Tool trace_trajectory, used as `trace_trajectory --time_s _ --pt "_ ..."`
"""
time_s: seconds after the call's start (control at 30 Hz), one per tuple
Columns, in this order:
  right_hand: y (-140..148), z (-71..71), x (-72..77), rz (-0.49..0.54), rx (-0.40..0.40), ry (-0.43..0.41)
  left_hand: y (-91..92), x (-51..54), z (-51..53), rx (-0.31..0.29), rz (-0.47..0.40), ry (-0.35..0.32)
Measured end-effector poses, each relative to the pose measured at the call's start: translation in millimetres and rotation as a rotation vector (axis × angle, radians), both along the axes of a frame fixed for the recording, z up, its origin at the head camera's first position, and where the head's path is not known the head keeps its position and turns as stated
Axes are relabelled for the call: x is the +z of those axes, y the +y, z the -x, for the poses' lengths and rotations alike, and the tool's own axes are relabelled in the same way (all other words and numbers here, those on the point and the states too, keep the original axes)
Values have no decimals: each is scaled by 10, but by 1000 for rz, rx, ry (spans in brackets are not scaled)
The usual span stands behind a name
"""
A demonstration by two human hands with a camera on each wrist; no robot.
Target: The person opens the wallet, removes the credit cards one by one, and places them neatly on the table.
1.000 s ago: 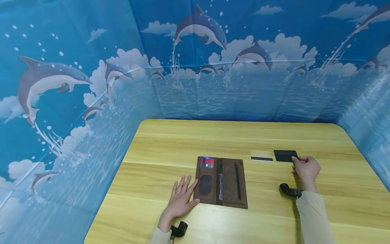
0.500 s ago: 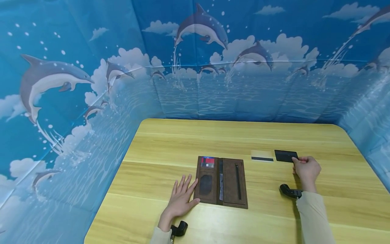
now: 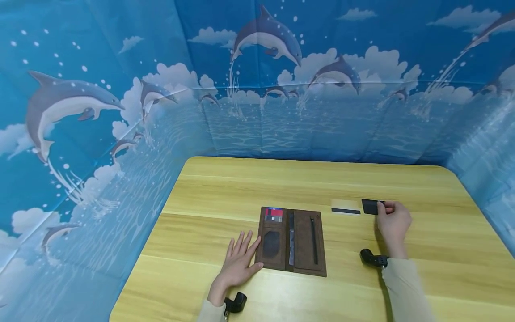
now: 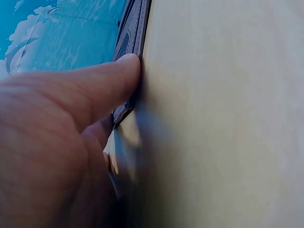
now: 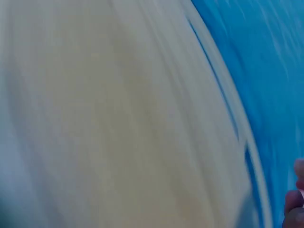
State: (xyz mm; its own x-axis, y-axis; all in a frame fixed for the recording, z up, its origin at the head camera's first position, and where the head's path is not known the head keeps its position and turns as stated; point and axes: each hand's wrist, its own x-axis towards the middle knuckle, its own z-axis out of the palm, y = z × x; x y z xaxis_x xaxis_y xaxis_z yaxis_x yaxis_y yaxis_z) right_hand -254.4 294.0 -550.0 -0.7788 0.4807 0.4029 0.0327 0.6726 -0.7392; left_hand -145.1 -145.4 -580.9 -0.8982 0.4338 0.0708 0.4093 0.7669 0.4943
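Observation:
An open brown wallet (image 3: 310, 241) lies flat on the table, with a red and blue card (image 3: 274, 214) in its upper left slot. My left hand (image 3: 238, 264) rests flat with fingers spread, touching the wallet's left edge. In the left wrist view the thumb (image 4: 114, 78) lies against that brown edge. At the right, my right hand (image 3: 394, 223) pinches a black card (image 3: 369, 206) between thumb and curled fingers, covering its right part. In the right wrist view only a few fingertips (image 5: 295, 204) show at the corner.
A pale card with a black stripe (image 3: 345, 210) lies just left of the black card. Both wrists carry black camera mounts. The wooden table (image 3: 225, 188) ends at a blue dolphin-print curtain (image 3: 281, 125) behind and at the sides.
My right hand has shifted left over the black card, hiding more of its right side. The card stays in about the same place. My left hand and the wallet have hardly moved.

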Motion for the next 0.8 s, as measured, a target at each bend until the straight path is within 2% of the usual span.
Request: trace_trajectory --time_s 0.07,0.13,0.23,0.3,0.4,0.5,0.6,0.8 --pt "-194 34 23 -53 95 72 -3 12 -11 -1 1 1" --pt "-407 75 66 -100 219 96 0 44 -17 -8 -6 -4" --pt "-745 131 127 -124 405 60 13 110 -26 -16 -8 -19" --pt "-968 151 145 -99 523 11 24 164 -33 -14 10 -43" --pt "-1267 175 122 -52 650 -55 37 197 -29 -10 36 -63" --pt "-1512 185 74 -33 734 -124 40 203 -21 -7 47 -78" --pt "-1690 182 30 -57 791 -184 39 188 -15 -4 55 -73" --pt "-1892 172 -26 -157 850 -239 28 159 -22 -10 29 -44"
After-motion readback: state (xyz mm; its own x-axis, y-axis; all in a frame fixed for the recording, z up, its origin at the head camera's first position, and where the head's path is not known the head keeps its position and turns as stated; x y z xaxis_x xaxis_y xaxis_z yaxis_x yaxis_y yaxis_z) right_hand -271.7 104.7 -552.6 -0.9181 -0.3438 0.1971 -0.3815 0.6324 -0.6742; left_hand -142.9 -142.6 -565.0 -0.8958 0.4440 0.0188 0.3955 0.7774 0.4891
